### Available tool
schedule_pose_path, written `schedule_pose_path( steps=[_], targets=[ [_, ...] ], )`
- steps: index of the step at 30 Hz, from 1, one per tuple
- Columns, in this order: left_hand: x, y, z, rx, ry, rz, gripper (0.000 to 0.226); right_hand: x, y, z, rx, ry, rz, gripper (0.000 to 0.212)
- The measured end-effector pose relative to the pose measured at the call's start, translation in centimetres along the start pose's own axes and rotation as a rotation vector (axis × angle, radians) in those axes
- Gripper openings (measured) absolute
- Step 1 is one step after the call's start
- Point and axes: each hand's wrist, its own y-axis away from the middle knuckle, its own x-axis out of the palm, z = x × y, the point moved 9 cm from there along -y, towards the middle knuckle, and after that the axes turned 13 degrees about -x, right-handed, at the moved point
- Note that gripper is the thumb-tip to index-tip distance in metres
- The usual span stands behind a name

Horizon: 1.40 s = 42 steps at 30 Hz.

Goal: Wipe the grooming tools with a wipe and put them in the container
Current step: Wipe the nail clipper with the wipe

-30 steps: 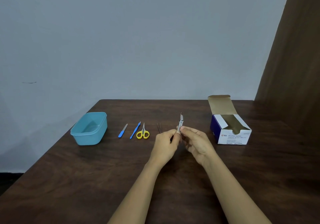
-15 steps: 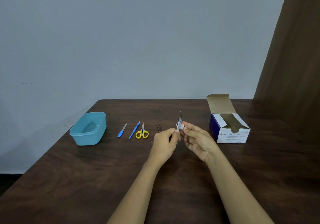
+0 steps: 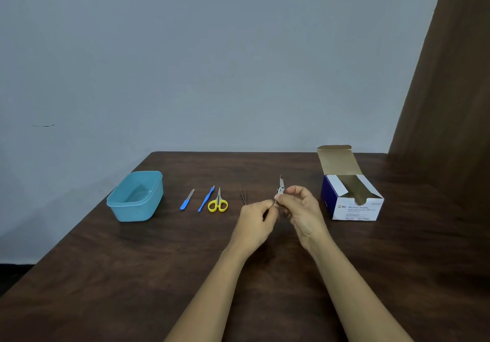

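R hand has curled tighter, pinching wipe onto nail clipper; L hand pinches its base.

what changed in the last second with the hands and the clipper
The right hand slid its fingertips, with the wipe, a little up the nail clipper toward its head. The left hand still pinches the clipper's lower end; nothing was let go. The container, scissors, tweezers and swab box stayed put.
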Motion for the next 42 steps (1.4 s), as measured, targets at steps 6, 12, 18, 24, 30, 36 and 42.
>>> schedule_pose_path(
  steps=[6, 12, 18, 24, 30, 36, 42],
  targets=[
    [-0.4, 0.1, -0.1, -0.029, 0.09, 0.01, 0.032, 0.4, 0.0, -0.8, 0.073, -0.079, 0.093, 0.021],
    [-0.4, 0.0, 0.2, -0.018, 0.064, -0.004, 0.031, 0.3, 0.3, -1.0, 0.103, -0.103, 0.079, 0.028],
    [-0.5, 0.1, 0.0, -0.032, 0.111, -0.004, 0.034, 0.3, 0.3, -0.5, 0.087, -0.108, 0.079, 0.03],
    [-0.9, -0.1, 0.4, -0.052, 0.13, -0.028, 0.031, 0.3, 0.3, -1.3, 0.201, -0.142, 0.131, 0.019],
    [-0.4, 0.0, 0.3, -0.039, 0.099, -0.008, 0.035, 0.6, 0.9, -1.4, 0.227, -0.135, 0.097, 0.016],
    [-0.1, -0.2, 0.7, -0.009, 0.003, -0.025, 0.031, 0.9, 1.1, -0.6, 0.137, 0.008, 0.095, 0.011],
    [-0.2, -0.2, 0.6, -0.001, -0.011, -0.046, 0.03, 0.8, 1.1, -1.0, 0.191, -0.048, 0.084, 0.015]
  ],
)
